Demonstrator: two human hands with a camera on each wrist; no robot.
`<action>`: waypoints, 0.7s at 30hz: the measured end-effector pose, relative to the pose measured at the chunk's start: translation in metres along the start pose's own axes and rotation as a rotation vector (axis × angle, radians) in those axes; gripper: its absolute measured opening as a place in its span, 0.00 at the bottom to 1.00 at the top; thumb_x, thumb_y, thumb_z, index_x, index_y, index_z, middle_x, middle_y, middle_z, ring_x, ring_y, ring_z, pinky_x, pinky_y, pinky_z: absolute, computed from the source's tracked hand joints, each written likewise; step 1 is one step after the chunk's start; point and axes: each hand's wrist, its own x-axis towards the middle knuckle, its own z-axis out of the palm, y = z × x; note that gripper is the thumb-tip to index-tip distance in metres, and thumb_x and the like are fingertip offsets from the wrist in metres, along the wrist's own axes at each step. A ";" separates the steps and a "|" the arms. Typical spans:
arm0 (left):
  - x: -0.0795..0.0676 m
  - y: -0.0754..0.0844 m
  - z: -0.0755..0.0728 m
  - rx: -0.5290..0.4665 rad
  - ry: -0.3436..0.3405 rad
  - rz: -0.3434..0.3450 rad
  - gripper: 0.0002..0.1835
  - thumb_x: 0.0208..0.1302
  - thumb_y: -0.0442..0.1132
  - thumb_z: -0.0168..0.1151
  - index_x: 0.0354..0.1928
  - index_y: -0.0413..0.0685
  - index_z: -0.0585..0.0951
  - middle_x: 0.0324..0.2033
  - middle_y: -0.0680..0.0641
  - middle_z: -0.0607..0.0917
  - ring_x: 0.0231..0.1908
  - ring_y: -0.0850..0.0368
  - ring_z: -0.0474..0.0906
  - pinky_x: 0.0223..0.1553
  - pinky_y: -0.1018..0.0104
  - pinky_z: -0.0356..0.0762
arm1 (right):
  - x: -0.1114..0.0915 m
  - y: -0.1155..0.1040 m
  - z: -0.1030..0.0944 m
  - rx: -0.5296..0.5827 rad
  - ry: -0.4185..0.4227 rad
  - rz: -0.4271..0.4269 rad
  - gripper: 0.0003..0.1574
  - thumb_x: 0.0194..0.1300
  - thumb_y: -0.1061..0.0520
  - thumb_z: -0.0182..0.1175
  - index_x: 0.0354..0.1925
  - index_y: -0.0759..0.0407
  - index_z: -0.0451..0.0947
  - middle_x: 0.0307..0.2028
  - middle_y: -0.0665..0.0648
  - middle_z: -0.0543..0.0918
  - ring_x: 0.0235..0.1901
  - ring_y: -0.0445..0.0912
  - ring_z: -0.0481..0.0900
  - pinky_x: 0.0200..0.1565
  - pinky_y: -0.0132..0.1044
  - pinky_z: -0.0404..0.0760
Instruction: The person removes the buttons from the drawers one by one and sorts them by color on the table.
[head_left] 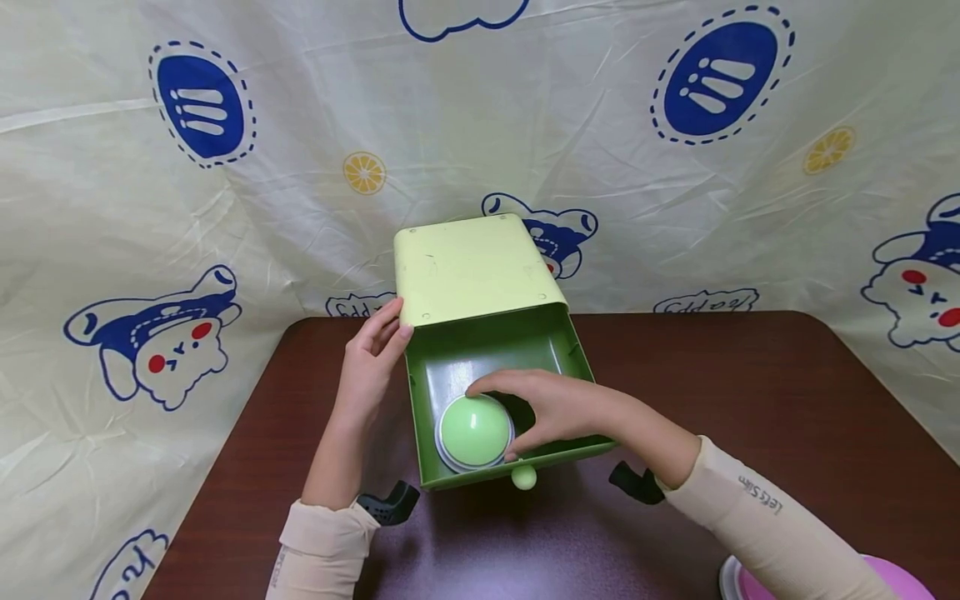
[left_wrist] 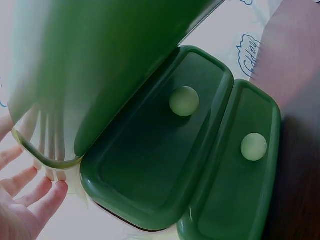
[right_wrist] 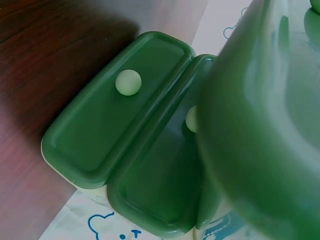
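A pale green cabinet (head_left: 474, 267) stands on the table, its green top drawer (head_left: 491, 342) pulled out toward me. Inside, near the drawer's front left corner, sits a domed green button (head_left: 475, 430) with a white base. My right hand (head_left: 558, 408) reaches in from the right and grips the button's edge, forefinger at the back and thumb at the front right. My left hand (head_left: 369, 358) rests against the cabinet's left side, fingers extended along it. In the left wrist view, its fingers (left_wrist: 47, 200) lie by the cabinet's edge. The right wrist view hides the right hand behind the drawer.
Below the open drawer are two closed drawers with round knobs (left_wrist: 184, 101). A pink domed thing (head_left: 896, 577) with a white base lies at the table's front right, partly behind my right sleeve. A printed cloth (head_left: 300, 208) hangs behind the dark wooden table (head_left: 750, 400).
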 end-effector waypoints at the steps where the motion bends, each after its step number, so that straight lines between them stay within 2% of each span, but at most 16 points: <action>1: 0.000 0.000 0.000 -0.001 0.001 -0.002 0.23 0.62 0.34 0.57 0.60 0.42 0.69 0.60 0.50 0.67 0.56 0.55 0.66 0.53 0.67 0.66 | 0.000 0.000 0.000 0.004 -0.011 0.007 0.45 0.46 0.48 0.70 0.61 0.54 0.63 0.57 0.47 0.68 0.56 0.40 0.64 0.56 0.36 0.65; 9: 0.000 0.000 0.000 0.003 -0.003 -0.003 0.24 0.62 0.34 0.56 0.60 0.42 0.69 0.60 0.51 0.67 0.55 0.57 0.67 0.54 0.67 0.66 | 0.005 -0.002 0.002 -0.002 -0.032 -0.013 0.48 0.45 0.52 0.72 0.62 0.54 0.62 0.58 0.49 0.67 0.57 0.41 0.63 0.56 0.35 0.64; 16: 0.000 -0.001 0.000 0.001 -0.004 0.004 0.24 0.62 0.33 0.56 0.60 0.41 0.69 0.60 0.50 0.67 0.56 0.56 0.67 0.54 0.67 0.66 | 0.011 -0.002 0.003 -0.061 -0.059 -0.063 0.50 0.42 0.54 0.73 0.63 0.55 0.61 0.59 0.52 0.66 0.59 0.42 0.62 0.57 0.34 0.63; 21: 0.001 -0.001 0.000 0.008 -0.004 0.007 0.24 0.62 0.34 0.56 0.61 0.41 0.68 0.60 0.50 0.67 0.56 0.56 0.66 0.54 0.67 0.66 | 0.013 -0.001 0.004 -0.094 -0.044 -0.093 0.50 0.41 0.53 0.74 0.62 0.56 0.63 0.58 0.52 0.68 0.58 0.42 0.62 0.57 0.34 0.63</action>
